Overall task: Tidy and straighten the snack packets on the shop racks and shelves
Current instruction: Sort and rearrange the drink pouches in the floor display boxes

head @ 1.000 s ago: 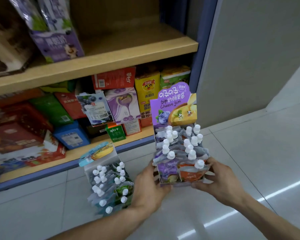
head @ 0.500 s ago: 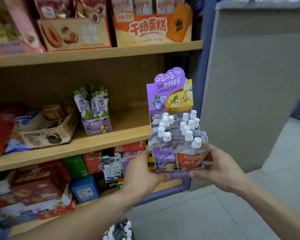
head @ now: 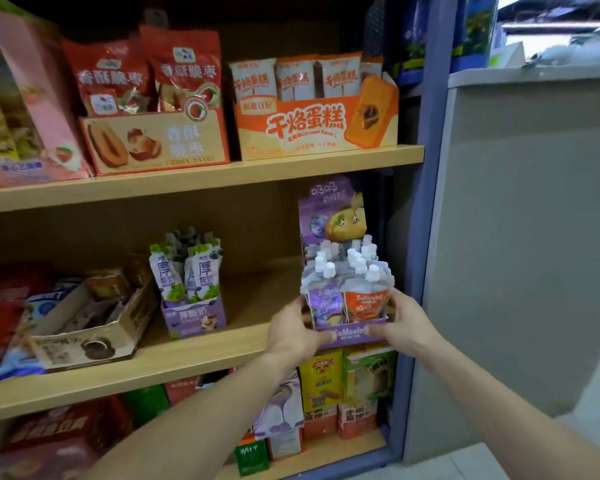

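A purple display box of spouted pouches (head: 345,289) with white caps sits at the right end of the middle wooden shelf (head: 194,358), its front edge over the shelf lip. My left hand (head: 297,329) grips its lower left corner and my right hand (head: 406,322) grips its lower right corner. A tall purple header card rises behind the pouches. To the left on the same shelf stands a smaller purple box of yogurt pouches (head: 191,289).
A worn cardboard tray (head: 94,334) lies left on the middle shelf. An orange cake box (head: 312,116) and a date snack box (head: 153,140) stand on the upper shelf. Boxes crowd the bottom shelf (head: 319,386). A blue upright (head: 420,237) and grey wall (head: 516,237) bound the right.
Both hands lifted the pouch box from floor level up to the middle shelf and pushed it inward at the right end. The view rose from the floor to the shelves.
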A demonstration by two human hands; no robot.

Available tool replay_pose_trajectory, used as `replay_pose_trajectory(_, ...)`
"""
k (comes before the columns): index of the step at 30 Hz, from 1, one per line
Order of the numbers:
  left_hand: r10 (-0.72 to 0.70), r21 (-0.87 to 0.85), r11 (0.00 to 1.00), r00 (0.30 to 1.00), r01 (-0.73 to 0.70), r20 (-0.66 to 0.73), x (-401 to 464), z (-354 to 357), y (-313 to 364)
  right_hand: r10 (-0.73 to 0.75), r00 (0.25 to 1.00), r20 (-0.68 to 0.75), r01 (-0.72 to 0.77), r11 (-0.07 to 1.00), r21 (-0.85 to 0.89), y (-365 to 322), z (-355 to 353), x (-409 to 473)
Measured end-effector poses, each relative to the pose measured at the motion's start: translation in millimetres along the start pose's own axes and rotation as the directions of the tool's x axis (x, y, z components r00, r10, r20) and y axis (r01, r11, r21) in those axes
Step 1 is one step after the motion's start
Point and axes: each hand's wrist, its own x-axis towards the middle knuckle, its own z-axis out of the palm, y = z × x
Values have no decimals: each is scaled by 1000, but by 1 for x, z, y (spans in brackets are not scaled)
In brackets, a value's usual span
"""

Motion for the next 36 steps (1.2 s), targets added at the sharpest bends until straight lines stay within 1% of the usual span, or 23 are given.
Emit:
replay_pose_trajectory(3, 11, -8, 1000, 1000, -11, 16, 26, 9, 0, 33, 998, -61, -30, 999, 43, 8, 12, 22)
replay_pose_trajectory(6, -14, 48, 999, 1000, 13, 16, 48, 21, 4, 90, 991, -98, -82, 993, 90, 13, 23, 43)
replay_pose_trajectory(9, 14, 71, 997, 1000, -16, 26, 61, 28, 2, 134, 987, -88, -123, 985, 121, 9, 23, 58)
replay_pose_trajectory(14, 62, 91, 994, 998, -63, 16, 70, 40, -6, 199, 979, -40, -195, 978, 75, 16, 19, 81)
replay_pose_trajectory(17, 40, 94, 995, 998, -44, 39, 73, 39, -6, 223, 974, -30, -220, 972, 77, 16, 18, 81)
replay_pose_trajectory(19, 17, 92, 996, 998, -23, 68, 74, 38, -3, 221, 974, -58, -217, 974, 68, 15, 18, 76)
replay_pose_trajectory(21, -5, 89, 996, 994, -5, 109, 66, 36, 0, 181, 976, -124, -174, 983, 62, 16, 23, 63)
replay_pose_trajectory(23, 11, 99, 995, 994, -22, 109, 53, 37, -1, 91, 969, -228, -85, 996, 38, 17, 30, 43)
replay_pose_trajectory(25, 82, 87, 992, 994, -88, 68, 31, 33, -11, -36, 943, -330, 28, 999, -28, 18, 43, 12)
replay_pose_trajectory(26, 142, 88, 985, 989, -146, 46, 18, 30, -19, -97, 928, -359, 78, 995, -65, 20, 51, -6)
replay_pose_trajectory(27, 209, 127, 969, 977, -212, 39, 5, 26, -29, -157, 918, -364, 130, 987, -99, 22, 61, -24)
replay_pose_trajectory(28, 270, 195, 942, 962, -273, 39, -8, 21, -40, -218, 916, -338, 185, 974, -128, 24, 72, -40)
replay_pose_trajectory(30, 340, 294, 896, 940, -334, 31, -33, 9, -63, -317, 927, -199, 288, 944, -162, 27, 97, -69)
replay_pose_trajectory(33, 408, 354, 847, 912, -396, 43, -67, -13, -100, -378, 926, 8, 375, 916, -139, 30, 129, -100)
replay_pose_trajectory(34, 408, 396, 829, 911, -395, 56, -79, -19, -118, -382, 922, 61, 387, 913, -128, 34, 141, -108)
replay_pose_trajectory(36, 355, 467, 813, 932, -348, 77, -105, -33, -158, -364, 917, 162, 386, 913, -135, 45, 168, -128)
